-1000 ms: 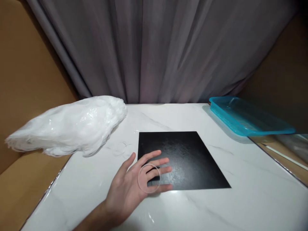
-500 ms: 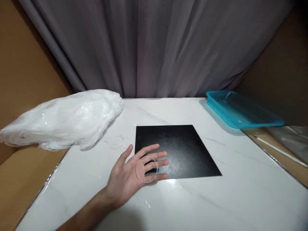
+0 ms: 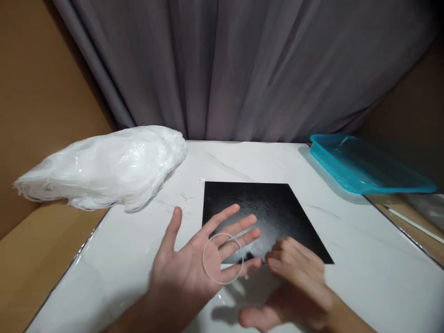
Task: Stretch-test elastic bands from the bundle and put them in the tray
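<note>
My left hand is held palm up over the white tabletop, its fingers spread and thumb out. A thin clear ring lies loosely across its palm and fingers, with no finger closed on it. My right hand is at the lower right, close to the left fingertips. Its fingers are bent together, the thumb stands well apart, and no object shows between them. Beyond both hands a black square sheet lies flat on the table, its near edge partly covered by them.
At the left rests a heap of shiny white, translucent plastic with thin layered edges. Faint clear loops lie beside it. A blue plastic tray stands at the back right. A grey curtain hangs behind, with brown panels at both sides.
My right hand has come into view from the lower right. My left hand appears nearer and larger, the ring still on it. The whole scene has shifted slightly to the right.
</note>
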Tool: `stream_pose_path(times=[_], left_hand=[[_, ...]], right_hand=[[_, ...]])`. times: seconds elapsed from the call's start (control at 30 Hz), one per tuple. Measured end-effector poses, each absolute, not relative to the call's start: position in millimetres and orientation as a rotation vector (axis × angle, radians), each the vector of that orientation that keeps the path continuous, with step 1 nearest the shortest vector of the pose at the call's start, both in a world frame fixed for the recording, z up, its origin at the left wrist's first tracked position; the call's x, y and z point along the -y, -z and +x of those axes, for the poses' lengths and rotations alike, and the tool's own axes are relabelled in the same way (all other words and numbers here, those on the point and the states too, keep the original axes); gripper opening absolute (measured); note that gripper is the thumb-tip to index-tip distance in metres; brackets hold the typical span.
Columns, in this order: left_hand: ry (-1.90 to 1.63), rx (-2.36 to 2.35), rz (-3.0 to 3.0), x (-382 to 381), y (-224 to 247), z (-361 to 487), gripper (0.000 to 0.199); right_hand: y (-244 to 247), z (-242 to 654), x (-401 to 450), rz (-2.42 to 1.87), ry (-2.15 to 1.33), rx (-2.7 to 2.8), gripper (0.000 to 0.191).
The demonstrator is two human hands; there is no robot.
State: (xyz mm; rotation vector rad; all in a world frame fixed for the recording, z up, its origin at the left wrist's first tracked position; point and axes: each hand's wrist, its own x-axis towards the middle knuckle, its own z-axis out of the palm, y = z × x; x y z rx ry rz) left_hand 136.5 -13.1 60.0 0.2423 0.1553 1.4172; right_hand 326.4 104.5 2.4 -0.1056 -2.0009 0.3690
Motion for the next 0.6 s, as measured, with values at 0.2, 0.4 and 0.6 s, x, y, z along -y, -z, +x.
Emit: stream_pose_path(times=[0.2, 0.4, 0.6], left_hand=[[-1.415, -0.123, 0.311, 12.4, -63.0, 133.8, 0.098], [-1.438, -0.12, 0.329, 12.5, -61.0, 133.4, 0.099], [-1.448, -0.108, 0.279, 10.2, -58.7, 131.5, 0.109]], right_hand=[[-2.4, 303.4, -98.9, -0.155, -0.414, 1.959, 0.055], [-9.3, 308.7, -88.3, -0.241, -0.61, 1.952, 0.042], [-3.1, 313.6, -91.9, -0.318, -0.643, 2.038, 0.045]])
